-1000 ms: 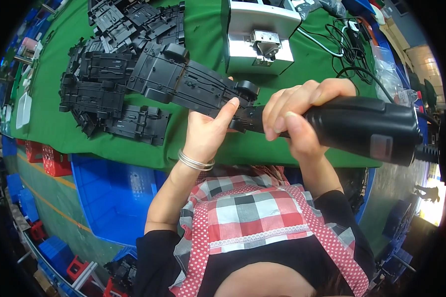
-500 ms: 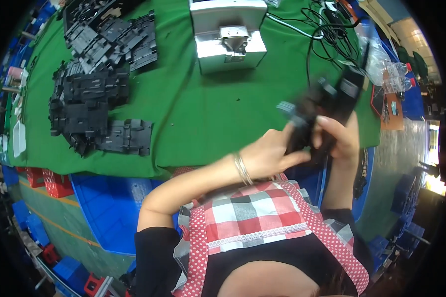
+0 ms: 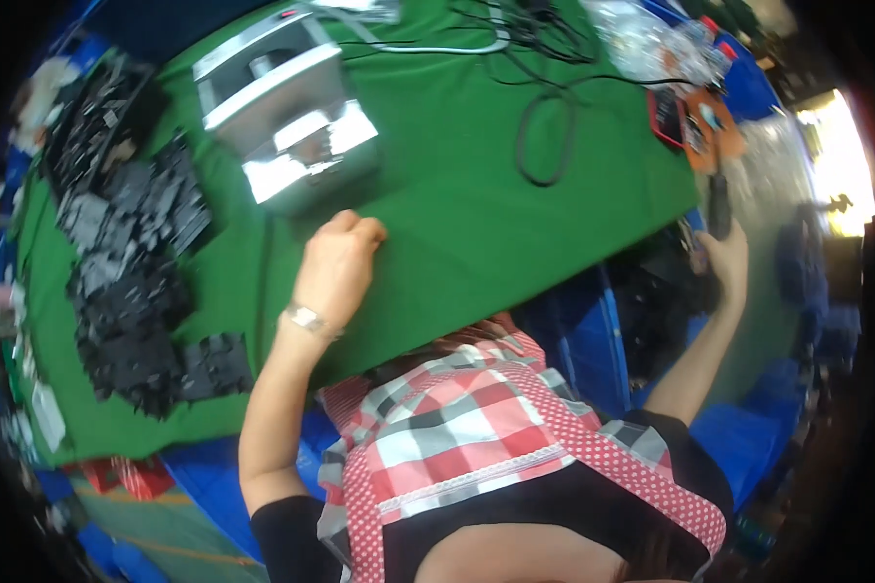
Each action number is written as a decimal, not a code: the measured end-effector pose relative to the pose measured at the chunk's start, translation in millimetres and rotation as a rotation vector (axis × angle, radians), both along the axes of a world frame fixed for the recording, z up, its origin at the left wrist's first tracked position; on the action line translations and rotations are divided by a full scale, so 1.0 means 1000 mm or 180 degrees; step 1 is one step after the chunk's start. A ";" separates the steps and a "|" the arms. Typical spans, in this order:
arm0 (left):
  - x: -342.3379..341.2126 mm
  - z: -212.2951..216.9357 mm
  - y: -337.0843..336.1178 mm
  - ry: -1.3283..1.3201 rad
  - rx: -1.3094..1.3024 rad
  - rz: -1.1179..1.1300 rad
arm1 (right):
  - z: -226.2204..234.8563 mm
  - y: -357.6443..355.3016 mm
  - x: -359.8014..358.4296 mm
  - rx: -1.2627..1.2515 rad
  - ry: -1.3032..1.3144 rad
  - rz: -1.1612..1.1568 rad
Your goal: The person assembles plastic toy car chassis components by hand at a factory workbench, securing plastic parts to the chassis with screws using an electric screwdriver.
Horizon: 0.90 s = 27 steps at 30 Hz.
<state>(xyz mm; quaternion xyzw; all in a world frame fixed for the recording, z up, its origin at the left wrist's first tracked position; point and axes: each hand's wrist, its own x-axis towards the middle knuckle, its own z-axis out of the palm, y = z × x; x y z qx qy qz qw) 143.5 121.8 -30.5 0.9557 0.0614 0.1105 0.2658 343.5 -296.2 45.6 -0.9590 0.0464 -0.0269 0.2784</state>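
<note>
My left hand [image 3: 338, 267], a bracelet on its wrist, is over the green cloth just in front of a silver metal box-shaped device [image 3: 306, 146]. Its fingers are curled under, and whatever is in them, if anything, is hidden. Far to the right, past the table edge, my right hand [image 3: 729, 262] is closed round a black stick-shaped tool [image 3: 718, 206] that points upward; blur hides its exact kind. Beside that hand, dark parts [image 3: 656, 296] lie in a blue bin [image 3: 608, 325] below the table edge.
Black plastic molded parts [image 3: 131, 321] are heaped along the left of the table, with a dark tray [image 3: 97, 121] of parts behind. A looped black cable [image 3: 544, 180] crosses the cloth. Clear plastic bags [image 3: 651, 44] and a red-edged phone-like object [image 3: 667, 117] lie at the far right.
My hands have parted: the left swung left toward the metal device, the right moved out past the right table edge. The dark part formerly between them is gone from the left hand. The view has turned.
</note>
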 end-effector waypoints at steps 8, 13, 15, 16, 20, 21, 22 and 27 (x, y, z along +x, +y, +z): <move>0.040 0.091 0.041 -0.2219 0.0309 0.0179 | -0.004 0.105 -0.015 0.2013 -0.0024 0.1525; 0.055 0.127 0.107 -0.2112 0.0633 0.0697 | 0.009 0.176 -0.032 0.2332 0.0060 0.2210; 0.036 0.134 0.131 -0.1836 0.0358 0.1364 | 0.008 0.177 -0.039 0.2528 -0.0043 0.2277; 0.029 0.110 0.170 -0.2227 0.1302 0.1967 | 0.011 0.177 -0.043 0.2543 -0.0065 0.2284; 0.009 0.043 0.254 -0.0068 0.1537 0.3864 | 0.014 0.181 -0.053 0.2740 0.0127 0.2242; 0.013 0.036 0.253 0.0387 0.1438 0.3913 | 0.013 0.182 -0.055 0.2760 0.0133 0.2253; 0.016 0.030 0.253 0.0773 0.1407 0.3966 | 0.011 0.185 -0.057 0.2781 0.0142 0.2276; 0.011 0.034 0.253 -0.0114 0.0534 0.4073 | 0.005 0.197 -0.061 0.3098 0.0235 0.2401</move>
